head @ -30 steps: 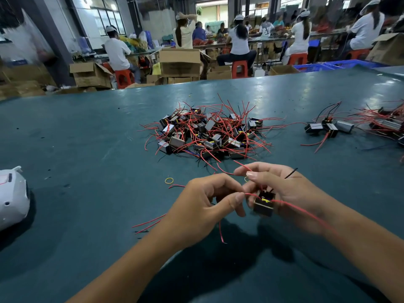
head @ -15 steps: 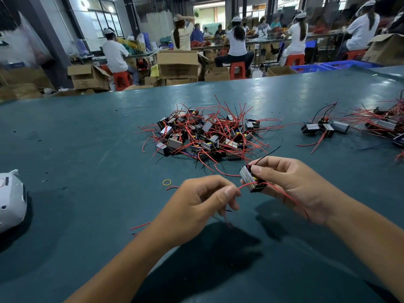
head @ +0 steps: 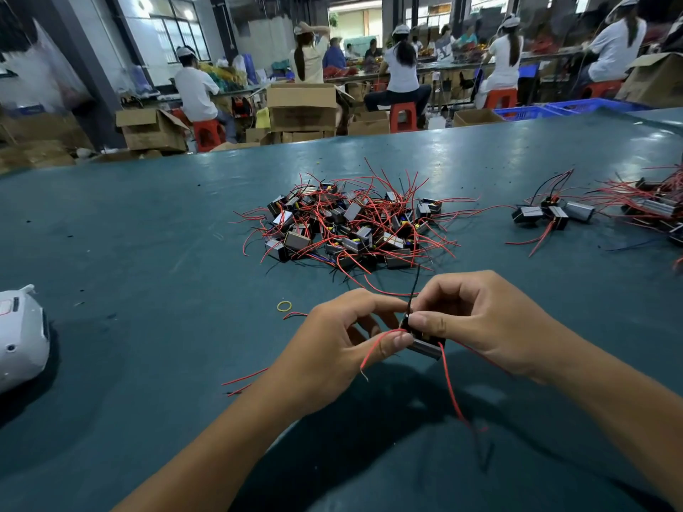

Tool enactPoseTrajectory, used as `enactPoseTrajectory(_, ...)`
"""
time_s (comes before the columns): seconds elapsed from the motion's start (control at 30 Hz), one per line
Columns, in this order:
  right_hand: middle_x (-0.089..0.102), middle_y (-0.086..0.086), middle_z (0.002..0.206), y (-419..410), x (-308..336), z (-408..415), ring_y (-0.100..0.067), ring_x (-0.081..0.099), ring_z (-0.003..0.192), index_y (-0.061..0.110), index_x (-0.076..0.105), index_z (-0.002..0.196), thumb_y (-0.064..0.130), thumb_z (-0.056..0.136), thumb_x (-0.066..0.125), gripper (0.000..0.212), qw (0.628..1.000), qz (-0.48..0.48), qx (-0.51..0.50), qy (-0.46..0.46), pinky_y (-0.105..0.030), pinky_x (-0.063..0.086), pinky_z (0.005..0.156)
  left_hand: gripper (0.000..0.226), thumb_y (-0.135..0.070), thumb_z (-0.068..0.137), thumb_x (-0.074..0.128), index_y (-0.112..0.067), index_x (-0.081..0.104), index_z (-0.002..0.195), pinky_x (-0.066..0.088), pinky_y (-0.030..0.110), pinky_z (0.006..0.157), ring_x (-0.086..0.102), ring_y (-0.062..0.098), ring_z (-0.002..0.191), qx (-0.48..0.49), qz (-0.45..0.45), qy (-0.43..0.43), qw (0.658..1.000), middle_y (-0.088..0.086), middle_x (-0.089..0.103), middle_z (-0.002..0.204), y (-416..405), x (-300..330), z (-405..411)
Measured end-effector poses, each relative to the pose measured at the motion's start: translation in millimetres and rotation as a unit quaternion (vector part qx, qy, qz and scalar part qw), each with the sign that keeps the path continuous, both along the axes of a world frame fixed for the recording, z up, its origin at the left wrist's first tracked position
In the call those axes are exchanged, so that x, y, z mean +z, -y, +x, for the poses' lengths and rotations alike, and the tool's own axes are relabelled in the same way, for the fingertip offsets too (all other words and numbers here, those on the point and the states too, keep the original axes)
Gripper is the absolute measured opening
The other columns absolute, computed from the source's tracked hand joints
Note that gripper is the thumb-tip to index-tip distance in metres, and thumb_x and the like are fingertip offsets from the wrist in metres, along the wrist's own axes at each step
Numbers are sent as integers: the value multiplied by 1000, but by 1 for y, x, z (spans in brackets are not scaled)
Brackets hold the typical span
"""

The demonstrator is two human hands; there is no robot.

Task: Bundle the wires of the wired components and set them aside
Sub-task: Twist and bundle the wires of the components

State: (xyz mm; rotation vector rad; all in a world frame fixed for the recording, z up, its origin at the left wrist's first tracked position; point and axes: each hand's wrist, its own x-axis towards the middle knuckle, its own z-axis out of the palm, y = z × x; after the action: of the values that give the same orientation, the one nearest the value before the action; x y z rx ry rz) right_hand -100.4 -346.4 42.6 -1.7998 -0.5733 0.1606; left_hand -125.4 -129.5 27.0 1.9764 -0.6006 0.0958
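A small black wired component (head: 425, 343) with red and black leads is held above the green table (head: 148, 253), just in front of me. My right hand (head: 480, 323) grips it between thumb and fingers. My left hand (head: 340, 349) pinches one of its red wires (head: 377, 345) right beside the component. A black wire sticks up between the two hands. Behind them lies a pile of wired components (head: 343, 227) tangled in red wires. At the right sit three components joined at their wires (head: 550, 214), with a further heap (head: 658, 205) at the edge.
A yellow rubber band (head: 284, 306) lies left of my hands, and loose red wire pieces (head: 245, 378) lie near my left wrist. A white device (head: 20, 334) rests at the table's left edge. People sit at benches among cardboard boxes (head: 301, 105) beyond the table.
The component has turned in my right hand and dropped a little. My left hand has closed in and now pinches a red wire at the component; the black wire now points up.
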Motion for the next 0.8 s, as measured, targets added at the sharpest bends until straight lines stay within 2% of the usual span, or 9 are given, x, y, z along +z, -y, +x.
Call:
enactPoseTrajectory(0.17, 74, -7, 79, 4, 1, 1, -13, 65, 72, 19, 75, 86, 40, 83, 68, 22, 999, -36, -5, 32, -36, 53, 72, 26, -43, 86, 69, -31, 71, 109, 53, 29, 71, 64, 16, 85, 1, 24, 38, 999, -11, 63, 98, 0, 0, 0)
enactPoseTrajectory(0.27, 76, -5, 85, 8, 5, 3, -11, 69, 76, 16, 76, 91, 34, 87, 65, 22, 1000, -17, 18, 17, -21, 53, 72, 25, -40, 86, 71, -26, 71, 106, 50, 21, 69, 63, 16, 82, 16, 25, 67, 997, -12, 63, 99, -1, -3, 3)
enactPoseTrajectory(0.33, 75, -2, 90, 12, 7, 4, -17, 71, 82, 19, 74, 97, 36, 87, 71, 20, 998, -36, 25, 39, -26, 57, 76, 21, -38, 85, 73, -28, 70, 103, 48, 19, 69, 62, 16, 81, 33, 27, 92, 995, -11, 64, 98, -1, -3, 5)
enactPoseTrajectory(0.43, 72, 11, 99, 16, 7, 1, -9, 69, 90, 31, 66, 106, 51, 73, 78, 40, 983, -133, 8, 126, -26, 55, 80, 21, -39, 85, 73, -28, 69, 102, 46, 17, 68, 61, 15, 79, 57, 30, 125, 990, -10, 64, 95, -1, -2, 6)
enactPoseTrajectory(0.5, 69, 20, 98, 12, 6, -3, -6, 66, 94, 35, 62, 105, 55, 72, 73, 41, 961, -197, 6, 196, -22, 52, 78, 21, -35, 85, 74, -22, 70, 101, 48, 20, 67, 60, 13, 77, 59, 51, 149, 986, -9, 63, 94, 0, -3, 6)
enactPoseTrajectory(0.57, 67, 23, 93, 8, 3, -4, -4, 64, 91, 34, 62, 100, 50, 75, 71, 31, 944, -219, 3, 245, -21, 49, 75, 22, -30, 84, 77, -17, 70, 101, 49, 26, 66, 59, 11, 76, 51, 72, 163, 983, -7, 64, 94, 2, -3, 5)
enactPoseTrajectory(0.67, 66, 23, 85, 9, 1, 0, 0, 63, 84, 31, 65, 96, 40, 79, 70, 20, 936, -232, -7, 266, -19, 48, 71, 25, -39, 87, 72, -23, 67, 105, 49, 25, 70, 59, 7, 81, 55, 84, 149, 984, -15, 65, 97, -6, 5, 6)
enactPoseTrajectory(0.73, 66, 22, 87, 15, 0, 5, 2, 61, 84, 29, 67, 100, 36, 83, 73, 19, 930, -255, -15, 263, -14, 46, 72, 17, -39, 92, 62, -27, 64, 104, 50, 26, 74, 59, 7, 82, 97, 50, 119, 987, -14, 66, 97, -24, 15, 12)
enactPoseTrajectory(0.8, 63, 24, 91, 22, -1, 11, 4, 58, 84, 29, 68, 107, 36, 85, 72, 23, 917, -299, -29, 263, -8, 41, 74, 12, -31, 95, 59, -24, 65, 102, 51, 36, 74, 60, 19, 80, 152, 1, 102, 983, -2, 69, 94, -46, 24, 20)
